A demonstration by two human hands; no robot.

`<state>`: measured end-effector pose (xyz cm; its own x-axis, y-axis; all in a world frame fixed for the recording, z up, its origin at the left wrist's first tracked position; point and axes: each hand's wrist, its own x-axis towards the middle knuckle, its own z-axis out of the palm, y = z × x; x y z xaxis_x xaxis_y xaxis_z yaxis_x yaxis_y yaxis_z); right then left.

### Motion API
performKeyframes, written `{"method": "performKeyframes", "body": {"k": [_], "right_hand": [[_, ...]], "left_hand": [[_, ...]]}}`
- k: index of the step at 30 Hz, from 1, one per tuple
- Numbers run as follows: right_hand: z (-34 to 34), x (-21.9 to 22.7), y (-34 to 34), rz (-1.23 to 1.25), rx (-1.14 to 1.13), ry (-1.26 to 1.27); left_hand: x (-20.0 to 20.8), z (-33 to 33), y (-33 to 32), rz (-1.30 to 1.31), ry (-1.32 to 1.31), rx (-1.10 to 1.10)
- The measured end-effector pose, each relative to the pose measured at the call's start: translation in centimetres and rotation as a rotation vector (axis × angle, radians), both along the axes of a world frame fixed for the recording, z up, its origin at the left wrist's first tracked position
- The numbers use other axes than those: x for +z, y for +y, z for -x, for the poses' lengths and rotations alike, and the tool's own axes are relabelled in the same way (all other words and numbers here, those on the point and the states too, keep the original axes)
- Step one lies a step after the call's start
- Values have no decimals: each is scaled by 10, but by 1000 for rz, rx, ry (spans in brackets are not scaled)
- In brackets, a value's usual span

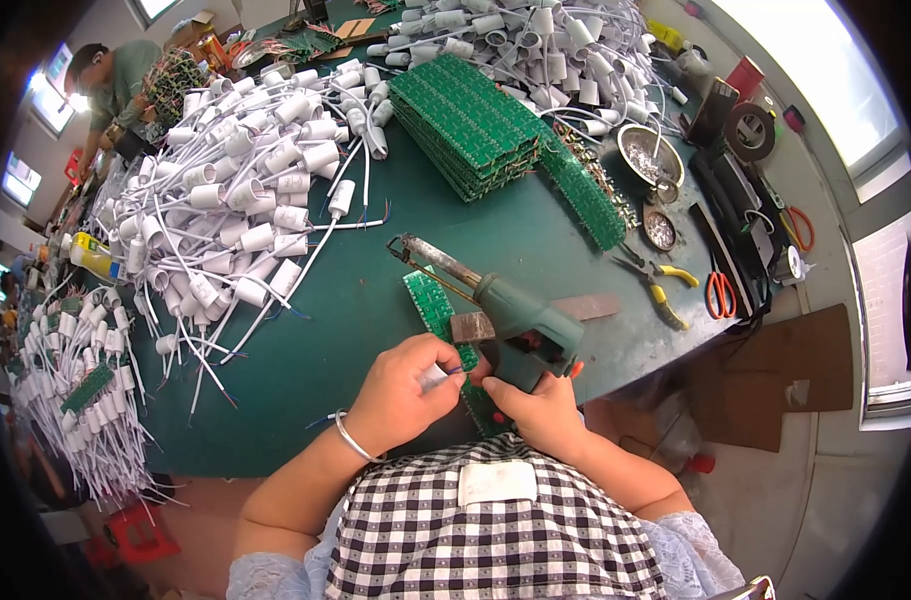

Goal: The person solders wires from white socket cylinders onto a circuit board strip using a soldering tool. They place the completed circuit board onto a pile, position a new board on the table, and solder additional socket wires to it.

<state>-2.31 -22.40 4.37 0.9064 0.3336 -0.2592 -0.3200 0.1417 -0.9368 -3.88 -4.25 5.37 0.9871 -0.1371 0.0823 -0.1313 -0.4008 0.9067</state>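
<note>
My left hand is closed around a white plastic cylinder, mostly hidden by my fingers. A short blue wire shows at my fingertips, close to a narrow green circuit board strip that runs under my hands and the tool. My right hand is wrapped round the handle of a dark green soldering gun. Its metal barrel points away and to the left, over the strip's far end. A flat brownish-grey bar lies on the table beside the gun.
White cylinders with cables are heaped left and at the back. Stacked green boards stand mid-table. To the right lie pliers, red-handled scissors and a metal bowl. Another person works at far left.
</note>
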Motion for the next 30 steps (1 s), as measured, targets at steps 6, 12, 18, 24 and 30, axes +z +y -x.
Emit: {"method": "performKeyframes", "body": {"k": [6,12,18,24,30], "right_hand": [[-3,5,-1,46,26,-58],[-2,7,1,130,27,-120],[-8,9,4,106,-13,45],[-24,-6,-2,50,20,35],[-45,-9,-56,506,54,-478]], "left_hand": [[-2,0,-5,-8,-82,-8],[3,2,-9,-199,-269,-22],[0,-3,-6,-212,-331,-21],[-4,-17,16,-107,-149,55],[-21,-41,56,-199,64,236]]}}
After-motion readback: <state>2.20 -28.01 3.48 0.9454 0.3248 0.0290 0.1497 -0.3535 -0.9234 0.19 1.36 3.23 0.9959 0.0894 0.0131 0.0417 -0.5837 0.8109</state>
